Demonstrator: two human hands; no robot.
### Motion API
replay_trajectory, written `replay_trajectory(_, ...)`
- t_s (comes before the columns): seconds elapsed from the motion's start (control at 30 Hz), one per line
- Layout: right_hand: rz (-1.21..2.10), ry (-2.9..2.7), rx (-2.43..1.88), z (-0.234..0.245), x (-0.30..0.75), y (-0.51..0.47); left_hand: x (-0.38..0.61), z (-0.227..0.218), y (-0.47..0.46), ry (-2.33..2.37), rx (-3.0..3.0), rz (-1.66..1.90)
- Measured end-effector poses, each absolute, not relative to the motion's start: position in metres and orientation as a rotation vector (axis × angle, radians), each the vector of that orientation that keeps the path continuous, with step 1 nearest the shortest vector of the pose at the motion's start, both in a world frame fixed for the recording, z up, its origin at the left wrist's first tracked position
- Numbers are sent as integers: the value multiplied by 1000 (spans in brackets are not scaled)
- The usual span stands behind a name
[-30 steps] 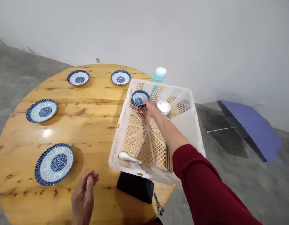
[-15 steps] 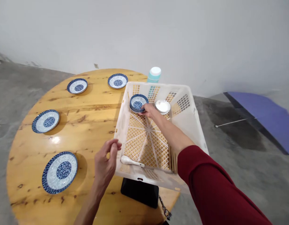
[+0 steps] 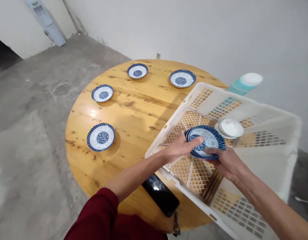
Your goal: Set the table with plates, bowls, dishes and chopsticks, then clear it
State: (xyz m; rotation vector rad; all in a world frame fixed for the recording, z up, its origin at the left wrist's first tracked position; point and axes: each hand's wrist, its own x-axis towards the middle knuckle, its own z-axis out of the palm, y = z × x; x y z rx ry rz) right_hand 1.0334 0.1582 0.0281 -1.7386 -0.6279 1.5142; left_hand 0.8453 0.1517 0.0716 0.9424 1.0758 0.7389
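Note:
A stack of small blue-patterned dishes (image 3: 206,140) is held just above the floor of a white plastic crate (image 3: 291,133). My right hand (image 3: 226,163) grips the stack from its near side, thumb on the rim. My left hand (image 3: 180,146) comes in from the left and its fingers close on the stack's left edge. A small stack of plain white dishes (image 3: 230,128) sits right behind them in the crate.
The crate rests on a round wooden table (image 3: 134,113) that carries several blue-rimmed plates, the nearest one (image 3: 101,136) at the left. Chopsticks (image 3: 213,185) lie in the crate. A black phone (image 3: 160,195) lies at the table's near edge. A teal bottle (image 3: 243,83) stands behind the crate.
The view has swung to the left. My right hand has pulled the blue stack from the crate's far corner toward me, and my left hand has come across to take hold of it.

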Motion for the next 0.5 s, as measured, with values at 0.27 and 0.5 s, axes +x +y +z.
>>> replay_trajectory(0.27, 1367, -695, -1723, 82, 1011, 106, 833, 81, 110, 792, 792, 699)
replay_trajectory(0.5, 1340, -852, -1735, 95, 983, 48, 790, 102, 51, 881, 969, 858)
